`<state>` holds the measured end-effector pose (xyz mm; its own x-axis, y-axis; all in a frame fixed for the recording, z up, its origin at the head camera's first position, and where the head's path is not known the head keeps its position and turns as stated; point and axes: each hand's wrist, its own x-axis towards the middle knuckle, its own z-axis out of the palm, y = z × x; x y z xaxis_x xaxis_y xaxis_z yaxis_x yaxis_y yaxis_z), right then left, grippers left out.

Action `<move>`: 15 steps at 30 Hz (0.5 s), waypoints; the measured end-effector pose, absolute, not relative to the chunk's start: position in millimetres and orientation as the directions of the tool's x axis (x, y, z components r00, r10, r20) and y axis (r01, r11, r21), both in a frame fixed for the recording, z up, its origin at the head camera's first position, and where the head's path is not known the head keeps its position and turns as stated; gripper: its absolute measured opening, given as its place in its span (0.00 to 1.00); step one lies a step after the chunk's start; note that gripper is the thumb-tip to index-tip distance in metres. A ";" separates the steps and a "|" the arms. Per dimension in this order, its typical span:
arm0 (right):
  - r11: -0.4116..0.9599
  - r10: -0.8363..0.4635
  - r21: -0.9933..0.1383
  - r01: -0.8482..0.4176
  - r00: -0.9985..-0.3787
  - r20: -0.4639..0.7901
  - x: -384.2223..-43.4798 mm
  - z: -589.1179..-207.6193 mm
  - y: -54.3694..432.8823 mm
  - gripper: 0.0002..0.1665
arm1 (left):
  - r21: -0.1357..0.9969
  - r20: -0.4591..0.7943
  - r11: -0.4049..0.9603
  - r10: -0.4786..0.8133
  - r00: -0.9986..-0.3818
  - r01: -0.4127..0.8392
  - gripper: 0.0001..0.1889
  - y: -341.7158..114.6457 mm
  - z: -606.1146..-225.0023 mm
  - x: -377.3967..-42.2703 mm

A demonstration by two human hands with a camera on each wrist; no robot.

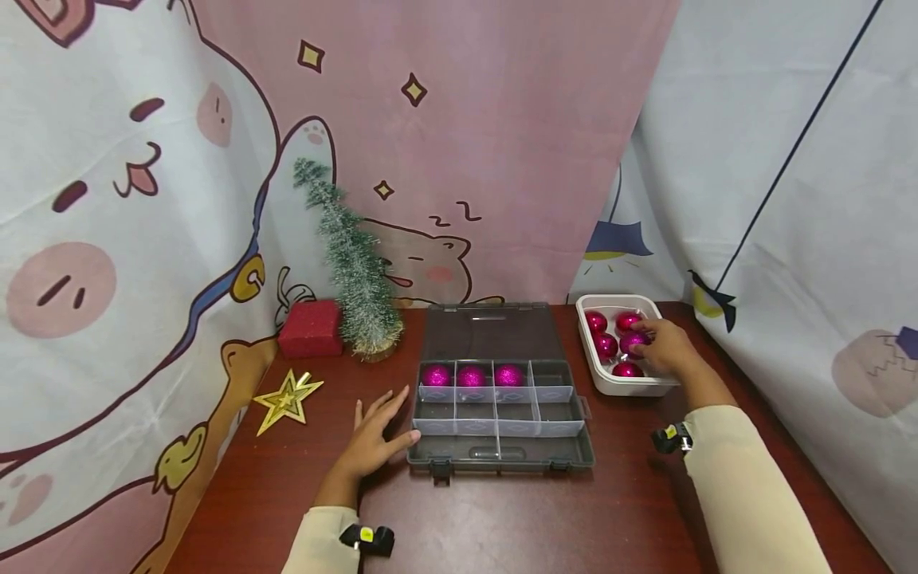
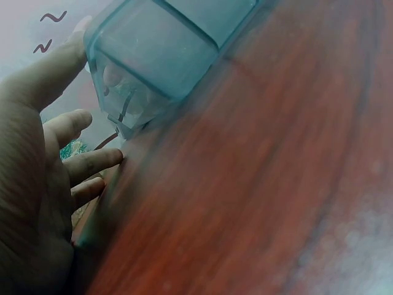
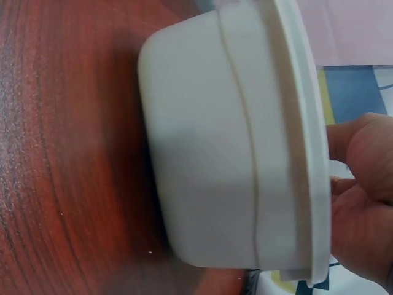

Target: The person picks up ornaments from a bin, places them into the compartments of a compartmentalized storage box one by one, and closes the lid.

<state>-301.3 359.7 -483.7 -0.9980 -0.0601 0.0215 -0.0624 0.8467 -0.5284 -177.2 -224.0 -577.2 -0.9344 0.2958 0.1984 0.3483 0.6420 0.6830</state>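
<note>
My left hand [image 1: 374,437] lies beside a grey plastic compartment box [image 1: 502,453], fingers spread and thumb at its left edge. In the left wrist view the box's corner [image 2: 153,43] is by the thumb. Its lid [image 1: 495,335] is folded back, and three glittery magenta Christmas balls [image 1: 471,376] sit in separate back-row compartments. Over a white plastic tub [image 1: 631,387], my right hand [image 1: 670,349] pinches a magenta Christmas ball [image 1: 633,343] between thumb and fingers. Other shiny balls [image 1: 606,346] lie in the tub. The tub's wall [image 3: 202,135] hides the fingertips in the right wrist view.
A small frosted Christmas tree [image 1: 358,287] stands at the back left, leaning to the left. Beside it is a red block [image 1: 311,328], with a gold star [image 1: 288,401] lying in front. Printed cloth [image 1: 502,159] hangs behind the brown table [image 1: 502,518].
</note>
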 end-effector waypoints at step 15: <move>0.751 -0.010 -0.657 -0.069 -0.996 0.093 -280.0 -471.5 352.8 0.30 | 0.690 0.202 0.635 0.294 -0.934 0.349 0.46 -223.1 -576.1 -174.5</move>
<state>-280.0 352.8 -471.5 -0.9956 -0.0098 0.0928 -0.0686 0.7509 -0.6568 -174.5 -223.1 -576.1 -0.9343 0.2941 0.2015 0.3486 0.6346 0.6897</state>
